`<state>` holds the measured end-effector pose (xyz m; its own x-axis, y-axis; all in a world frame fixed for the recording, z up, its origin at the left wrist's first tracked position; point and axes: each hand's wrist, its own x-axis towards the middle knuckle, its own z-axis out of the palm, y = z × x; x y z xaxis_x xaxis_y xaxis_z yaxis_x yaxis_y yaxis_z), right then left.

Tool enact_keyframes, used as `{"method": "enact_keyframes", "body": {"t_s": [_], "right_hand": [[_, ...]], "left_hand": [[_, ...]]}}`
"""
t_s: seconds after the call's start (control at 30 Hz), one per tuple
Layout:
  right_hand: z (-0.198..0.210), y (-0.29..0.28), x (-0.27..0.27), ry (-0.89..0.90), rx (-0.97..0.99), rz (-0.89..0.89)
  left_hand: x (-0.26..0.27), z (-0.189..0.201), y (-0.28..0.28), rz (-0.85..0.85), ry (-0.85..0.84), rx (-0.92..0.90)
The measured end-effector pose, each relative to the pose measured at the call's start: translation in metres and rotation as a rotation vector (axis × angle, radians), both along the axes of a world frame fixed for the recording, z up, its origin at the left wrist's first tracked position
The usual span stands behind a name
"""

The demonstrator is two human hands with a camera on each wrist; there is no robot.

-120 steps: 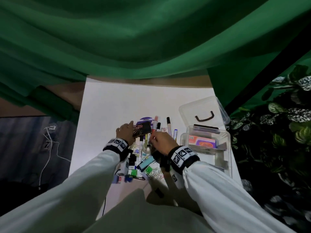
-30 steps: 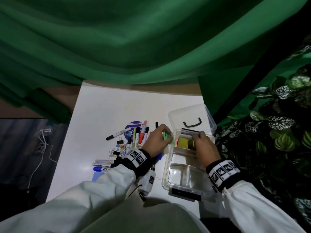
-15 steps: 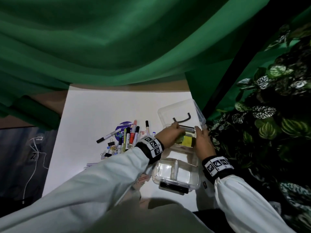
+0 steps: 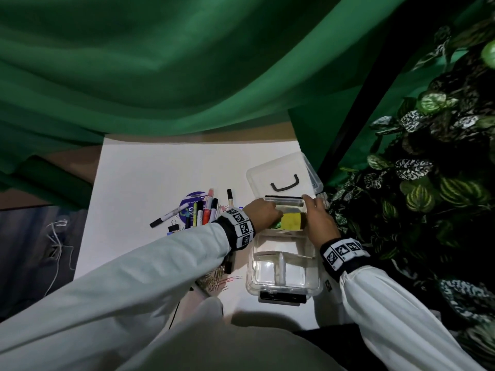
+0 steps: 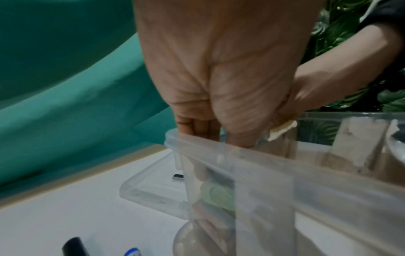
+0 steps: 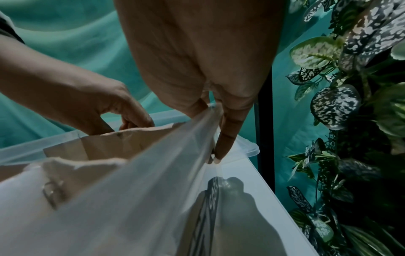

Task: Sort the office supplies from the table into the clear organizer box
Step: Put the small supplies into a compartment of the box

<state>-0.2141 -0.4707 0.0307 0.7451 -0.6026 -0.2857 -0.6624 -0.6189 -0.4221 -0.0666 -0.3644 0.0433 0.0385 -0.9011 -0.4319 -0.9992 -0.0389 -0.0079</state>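
Fingers (image 5: 198, 127) of the left hand (image 4: 263, 216) dip into the clear box (image 4: 284, 286), pinching a green thing (image 4: 276, 224) (hard to make out). The right hand (image 4: 318, 222) clamps the box's wall. White counter (image 4: 160, 167), green curtain (image 4: 160, 76), leafy plants (image 4: 442, 183) beside.

From my remote seat, the organizer box (image 4: 284, 286) reads as clear, glossy plastic with smooth walls; its lid (image 4: 282, 171) is the same stuff, with a matt black handle (image 4: 284, 185). The dividers (image 6: 105, 147) inside look like matt cardboard, torn rough at 1 edge, though blur leaves me unsure. The tabletop (image 4: 150, 167) has a smooth, matt white surface. I see soft green cloth in the backdrop (image 4: 187, 76), falling in folds. The paper clips (image 4: 217, 281) glint like thin wire, and the sleeves (image 4: 160, 277) are pale matt fabric.
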Motion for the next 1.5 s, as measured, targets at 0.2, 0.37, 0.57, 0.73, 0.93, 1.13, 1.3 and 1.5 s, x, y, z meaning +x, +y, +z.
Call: {"method": "enact_keyframes", "body": {"t_s": [0.2, 0.37, 0.57, 0.73, 0.93, 1.13, 1.3, 1.5], "right_hand": [[0.002, 0.000, 0.000, 0.057, -0.016, 0.020], [0.004, 0.000, 0.000, 0.063, -0.005, 0.026], [-0.001, -0.001, 0.002, 0.071, -0.004, 0.028], [0.002, -0.002, 0.002, 0.085, 0.019, 0.024], [0.014, -0.002, 0.006, 0.112, 0.067, -0.015], [0.049, 0.092, 0.046, -0.256, 0.036, 0.158], [0.010, 0.201, 0.080, -0.025, 0.235, 0.488], [-0.042, 0.261, 0.081, 0.296, 0.193, 0.721]], "left_hand": [[-0.004, 0.004, -0.005, -0.120, -0.036, -0.023], [0.008, -0.007, -0.005, -0.247, -0.160, -0.071], [0.000, 0.007, -0.005, -0.160, -0.202, 0.124], [0.002, 0.009, -0.007, -0.096, -0.112, 0.102], [0.045, 0.029, 0.025, 0.256, 0.273, -0.246], [0.094, -0.011, 0.164, 0.697, 0.285, -0.183], [0.092, -0.059, 0.277, 0.957, 0.232, -0.047], [0.082, -0.074, 0.353, 1.012, 0.237, 0.070]]}}
